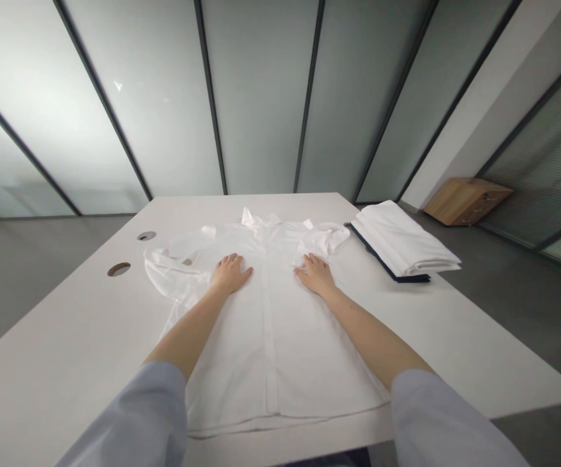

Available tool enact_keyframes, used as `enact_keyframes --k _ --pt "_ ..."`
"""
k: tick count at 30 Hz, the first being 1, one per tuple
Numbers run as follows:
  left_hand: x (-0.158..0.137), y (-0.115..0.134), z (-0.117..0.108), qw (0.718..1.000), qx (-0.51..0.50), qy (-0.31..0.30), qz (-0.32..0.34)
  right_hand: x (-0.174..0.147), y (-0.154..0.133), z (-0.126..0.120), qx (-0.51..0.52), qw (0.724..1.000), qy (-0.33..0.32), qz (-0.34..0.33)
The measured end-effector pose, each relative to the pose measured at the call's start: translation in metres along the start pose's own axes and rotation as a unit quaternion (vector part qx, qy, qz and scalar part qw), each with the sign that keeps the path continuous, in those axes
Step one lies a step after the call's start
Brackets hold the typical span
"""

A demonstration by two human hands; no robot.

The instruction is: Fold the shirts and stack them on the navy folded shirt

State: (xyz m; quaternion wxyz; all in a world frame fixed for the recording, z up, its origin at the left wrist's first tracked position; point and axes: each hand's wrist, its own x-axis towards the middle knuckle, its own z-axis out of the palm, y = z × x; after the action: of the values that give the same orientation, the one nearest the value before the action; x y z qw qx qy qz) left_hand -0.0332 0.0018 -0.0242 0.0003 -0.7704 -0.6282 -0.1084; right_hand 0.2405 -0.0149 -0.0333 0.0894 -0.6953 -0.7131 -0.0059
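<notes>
A white shirt (290, 350) lies spread on the table, its collar at the far end and its hem close to the near edge. Down its middle runs the front placket. Flat on the shirt's left chest area rests my left hand (231, 272), fingers extended. My right hand (316, 274) lies flat on the other side of the placket, its fingers spread too. Both sleeves look bunched, the left one (173, 269) beside my left hand and the right one (329, 238) just beyond my right hand.
The white table (90, 337) has two round holes on the left, one an open cable hole (119, 269). Folded white cloth (401, 240) sits on a dark folded item (411, 279) at the right edge. A wooden cabinet (465, 201) stands on the floor beyond.
</notes>
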Motion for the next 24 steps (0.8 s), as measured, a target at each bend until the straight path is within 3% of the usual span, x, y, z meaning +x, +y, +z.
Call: enact_keyframes --k 3,8,13,16,21,23,24 --pt "-0.003 0.001 -0.002 0.999 -0.001 0.022 0.029 0.002 0.002 -0.001 -0.004 1.0 0.023 0.01" --pt "-0.01 0.006 0.0 0.999 0.004 -0.008 0.034 0.01 0.012 0.001 0.019 0.999 0.043 -0.008" --pt "-0.017 0.009 0.007 1.0 -0.013 -0.015 0.024 0.023 0.028 0.009 0.193 0.974 0.096 0.069" --pt "-0.017 0.008 0.008 0.999 -0.032 -0.013 0.016 0.034 0.038 0.004 0.352 0.911 0.183 0.112" --pt "-0.016 0.008 0.006 0.998 -0.062 -0.006 0.007 0.061 0.039 -0.034 0.519 0.765 0.334 0.185" --pt "-0.016 0.008 0.006 0.997 -0.082 0.001 0.007 0.069 0.026 -0.054 0.544 0.73 0.367 0.189" --pt "-0.016 0.007 0.006 0.995 -0.097 0.005 0.008 0.07 0.017 -0.062 0.552 0.729 0.364 0.175"
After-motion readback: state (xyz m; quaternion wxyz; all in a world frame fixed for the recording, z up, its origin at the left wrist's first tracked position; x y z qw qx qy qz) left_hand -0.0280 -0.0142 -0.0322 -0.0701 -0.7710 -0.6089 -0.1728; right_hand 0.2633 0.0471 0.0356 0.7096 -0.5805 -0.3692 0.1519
